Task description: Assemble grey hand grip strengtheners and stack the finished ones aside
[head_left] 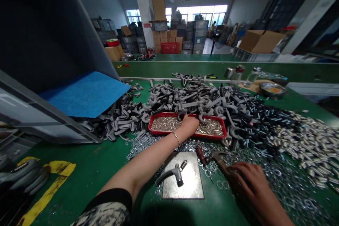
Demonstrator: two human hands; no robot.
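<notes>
L hand's fingers curl down into red tray, can't tell if holding; small metal pcs lie beside them, best pinched lightly w/ R hand's fingers wrapped steady rnd hammer.

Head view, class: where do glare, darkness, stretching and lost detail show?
Head view: windows nearly white, metal plate glaring; head view: grey crate nearly black inside and apparently stretched towards the edge; head view: small pieces in the red tray blend into glitter.
</notes>
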